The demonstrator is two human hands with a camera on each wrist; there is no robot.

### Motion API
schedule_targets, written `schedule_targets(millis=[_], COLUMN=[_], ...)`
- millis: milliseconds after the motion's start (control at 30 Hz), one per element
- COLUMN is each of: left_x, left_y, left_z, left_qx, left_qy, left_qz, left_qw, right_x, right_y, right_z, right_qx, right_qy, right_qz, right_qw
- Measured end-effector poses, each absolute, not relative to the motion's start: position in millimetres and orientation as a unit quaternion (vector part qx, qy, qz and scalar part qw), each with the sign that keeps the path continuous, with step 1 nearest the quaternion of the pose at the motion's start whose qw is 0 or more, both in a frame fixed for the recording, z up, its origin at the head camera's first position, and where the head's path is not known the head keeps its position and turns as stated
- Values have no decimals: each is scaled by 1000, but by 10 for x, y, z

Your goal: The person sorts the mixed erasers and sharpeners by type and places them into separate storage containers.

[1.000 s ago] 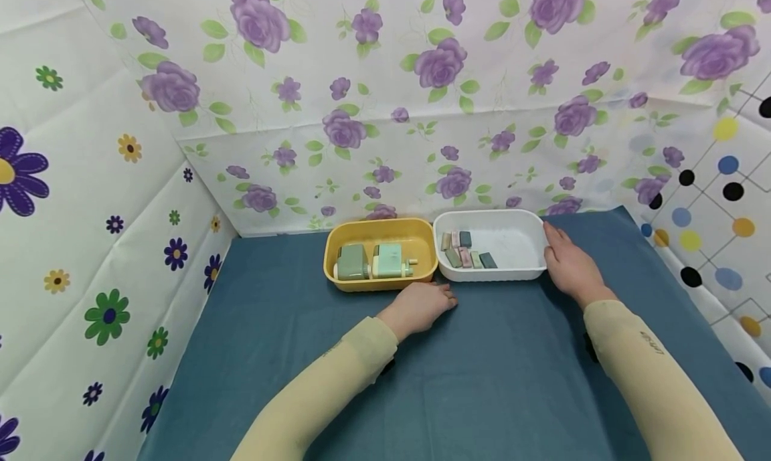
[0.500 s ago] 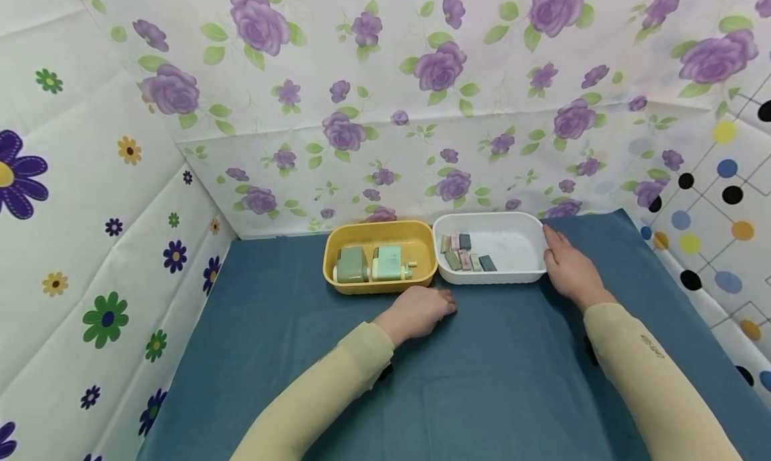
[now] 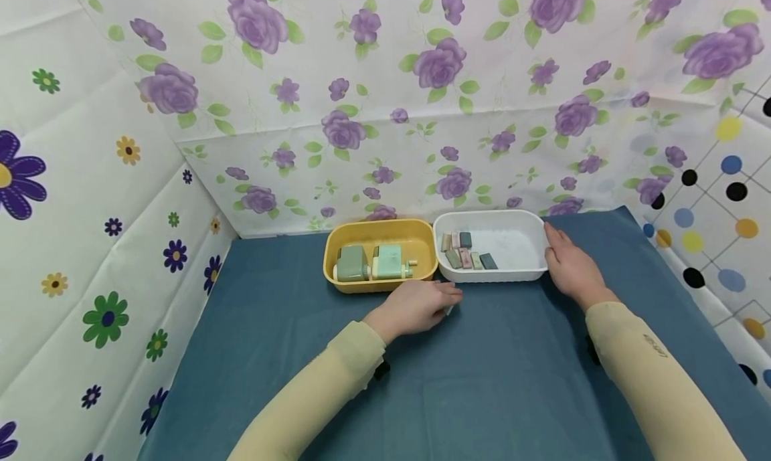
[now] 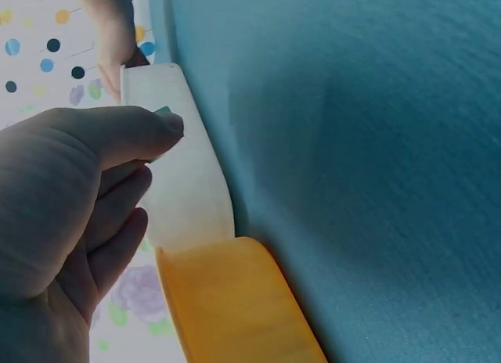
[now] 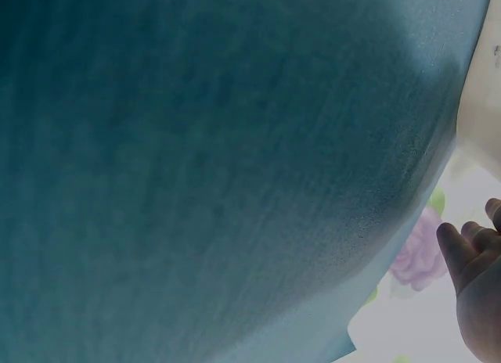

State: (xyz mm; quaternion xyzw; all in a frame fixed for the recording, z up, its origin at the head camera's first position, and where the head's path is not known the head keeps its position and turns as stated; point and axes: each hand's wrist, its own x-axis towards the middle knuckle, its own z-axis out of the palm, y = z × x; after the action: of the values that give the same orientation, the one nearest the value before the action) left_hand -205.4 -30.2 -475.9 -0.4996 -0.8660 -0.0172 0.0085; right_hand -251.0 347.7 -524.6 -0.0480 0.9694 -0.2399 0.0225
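Observation:
My left hand point(image 3: 415, 307) is just in front of where the two trays meet, pinching a small pale-green eraser point(image 4: 163, 111) between thumb and fingers; most of it is hidden. The white tray point(image 3: 512, 275) holds several small erasers point(image 3: 465, 258) in green, pink, tan and dark blue-grey, grouped at its left end. Against that tray's right end rests my right hand point(image 3: 572, 265), its fingers straight along the outer wall. Touching the white tray on the left is a yellow tray point(image 3: 379, 228). Inside it lie a dark green sharpener point(image 3: 352, 263) and a mint crank sharpener point(image 3: 388, 261).
A blue cloth point(image 3: 482, 381) covers the table. Behind the trays rises a white curtain point(image 3: 385, 59) with purple roses. Patterned sheets also hang on both sides, flowers on the left sheet point(image 3: 90, 247) and dots on the right sheet point(image 3: 723, 207).
My left hand has shifted slightly up and right, and a bit of the pinched eraser now shows under its fingers. My right hand has stayed at the white tray's end.

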Motion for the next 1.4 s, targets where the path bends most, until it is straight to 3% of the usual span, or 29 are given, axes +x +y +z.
schedule_targets(millis=[467, 1400], left_x=[-2131, -2290], left_y=[-319, -172], left_z=[-4657, -4627], left_qx=[-497, -392], left_qy=[-861, -901], left_qz=[-75, -135], left_qw=[80, 130], right_x=[-2521, -2510], right_y=[3504, 3493], right_z=[-5212, -5252], right_qx=[-45, -44], right_qy=[969, 968], right_qz=[-241, -248], right_qw=[29, 24])
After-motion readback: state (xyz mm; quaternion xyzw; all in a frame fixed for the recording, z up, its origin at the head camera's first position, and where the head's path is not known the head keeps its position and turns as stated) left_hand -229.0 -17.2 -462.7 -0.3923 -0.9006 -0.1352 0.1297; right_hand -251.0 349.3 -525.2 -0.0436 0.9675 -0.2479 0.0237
